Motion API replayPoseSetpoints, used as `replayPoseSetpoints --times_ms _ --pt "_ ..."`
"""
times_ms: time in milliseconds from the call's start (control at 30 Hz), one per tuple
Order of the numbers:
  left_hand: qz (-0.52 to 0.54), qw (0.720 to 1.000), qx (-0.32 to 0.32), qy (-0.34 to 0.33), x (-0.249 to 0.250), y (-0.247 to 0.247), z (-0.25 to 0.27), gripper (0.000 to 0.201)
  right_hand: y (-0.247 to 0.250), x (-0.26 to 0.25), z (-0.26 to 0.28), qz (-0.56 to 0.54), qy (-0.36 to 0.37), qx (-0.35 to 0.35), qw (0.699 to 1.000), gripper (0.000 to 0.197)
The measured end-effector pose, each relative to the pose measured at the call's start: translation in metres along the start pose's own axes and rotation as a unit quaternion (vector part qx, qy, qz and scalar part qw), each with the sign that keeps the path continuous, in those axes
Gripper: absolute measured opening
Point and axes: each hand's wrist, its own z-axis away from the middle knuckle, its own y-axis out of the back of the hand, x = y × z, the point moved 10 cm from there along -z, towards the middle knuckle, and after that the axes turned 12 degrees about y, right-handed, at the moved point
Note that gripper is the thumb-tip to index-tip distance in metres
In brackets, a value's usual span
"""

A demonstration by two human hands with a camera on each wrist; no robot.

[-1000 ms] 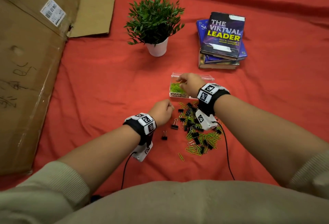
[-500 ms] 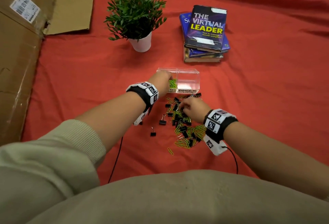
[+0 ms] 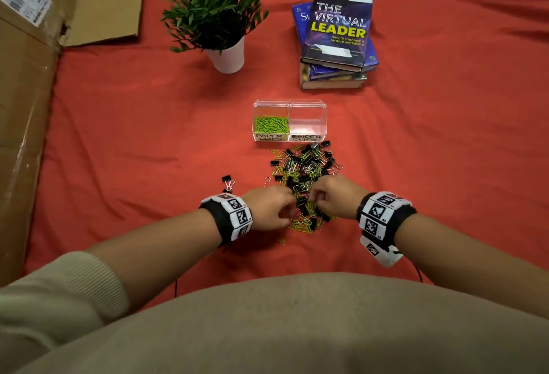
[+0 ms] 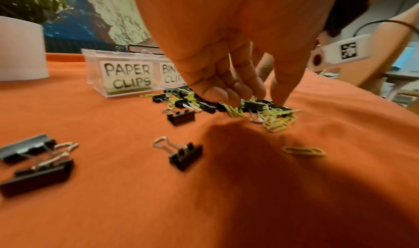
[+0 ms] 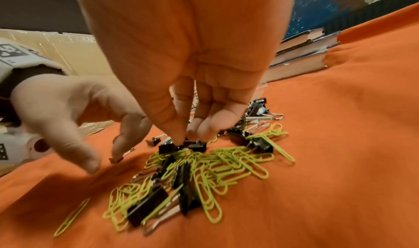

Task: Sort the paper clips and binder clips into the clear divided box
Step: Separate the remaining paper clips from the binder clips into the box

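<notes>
Our left hand and right hand met over the mixed clip pile, just before the divided box. Fingertips bunched downward into clips; actual pinch unclear.

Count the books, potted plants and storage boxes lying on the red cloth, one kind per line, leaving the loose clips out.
Stacked hardcover books: 3
Green leafy plant in a white pot: 1
Clear divided plastic box: 1
Total: 5
</notes>
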Motion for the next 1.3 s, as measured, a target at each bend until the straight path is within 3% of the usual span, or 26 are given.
replayPoseSetpoints --times_ms 133,367,467,567,767,933,1067,1200,1300 --pt "-0.056 0.997 -0.059 -0.016 0.002 -0.031 0.013 0.026 0.001 0.015 0.018 -0.005 -0.040 0.023 0.999 0.021" --pt "-0.098 0.993 -0.064 -0.014 0.006 -0.043 0.018 0.022 -0.008 0.023 0.034 0.077 -0.028 0.028 0.996 0.056" --pt "-0.063 0.996 -0.063 -0.008 0.004 -0.044 0.018 0.016 -0.014 0.021 0.036 0.098 -0.025 0.043 0.994 0.050" --pt "0.037 0.998 -0.045 0.028 -0.003 -0.035 0.016 0.010 -0.022 0.018 0.037 0.098 -0.030 0.046 0.994 0.041" --pt "0.149 0.984 0.009 0.097 -0.014 -0.018 0.012 0.023 -0.030 0.020 0.043 0.037 -0.060 0.096 0.993 0.025" --pt "0.090 0.992 0.007 0.088 0.000 -0.030 0.008 0.018 -0.034 0.016 0.043 0.046 -0.052 0.107 0.992 0.022" --pt "0.009 0.998 0.023 0.059 0.009 -0.040 0.005 0.027 -0.032 0.011 0.048 0.050 -0.031 0.125 0.990 0.026" --pt "-0.019 0.997 0.052 0.046 0.016 -0.036 0.001 0.029 -0.037 0.005 0.053 0.087 -0.002 0.100 0.991 0.035" --pt "-0.041 0.997 0.055 0.041 0.021 -0.032 0.000 0.028 -0.034 0.009 0.051 0.089 -0.013 0.098 0.991 0.031"
